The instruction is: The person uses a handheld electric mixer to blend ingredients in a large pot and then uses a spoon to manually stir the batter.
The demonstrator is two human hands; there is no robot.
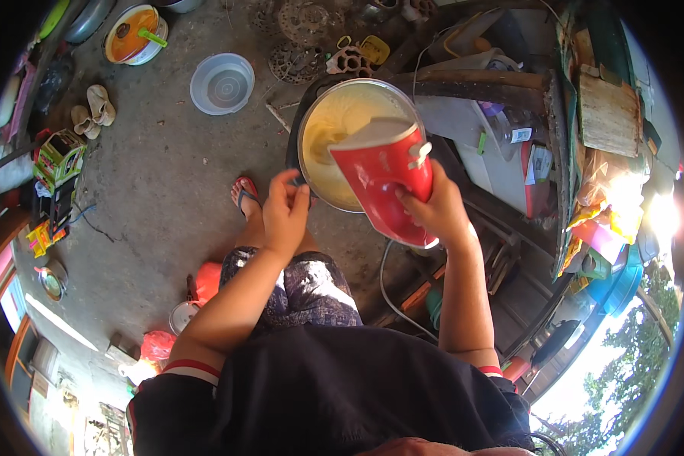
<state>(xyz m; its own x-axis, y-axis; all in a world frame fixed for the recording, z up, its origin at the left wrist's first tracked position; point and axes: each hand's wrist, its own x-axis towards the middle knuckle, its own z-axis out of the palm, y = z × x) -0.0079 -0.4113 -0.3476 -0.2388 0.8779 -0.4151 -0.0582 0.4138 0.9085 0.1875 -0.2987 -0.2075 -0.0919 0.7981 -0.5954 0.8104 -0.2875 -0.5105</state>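
My right hand (436, 208) grips a red container (385, 191) with a pale inside and a white fitting on its side. The container is tilted, its mouth hanging over a round metal pot (306, 171). Yellow, creamy liquid (342, 111) fills much of the pot's visible inside, with a swirl near the middle. Part of the pot is hidden behind the container. By the pot's near left rim, my left hand (285, 214) is raised with nothing in it, its fingers loosely curled and apart. Whether it touches the rim I cannot tell.
A translucent basin (222, 84) stands on the concrete floor, and a white bucket (142, 57) with orange contents is further left. Several round metal grates (296, 62) lie beyond the pot. A cluttered wooden rack (490, 85) borders the right. A cable (385, 279) hangs beside my legs.
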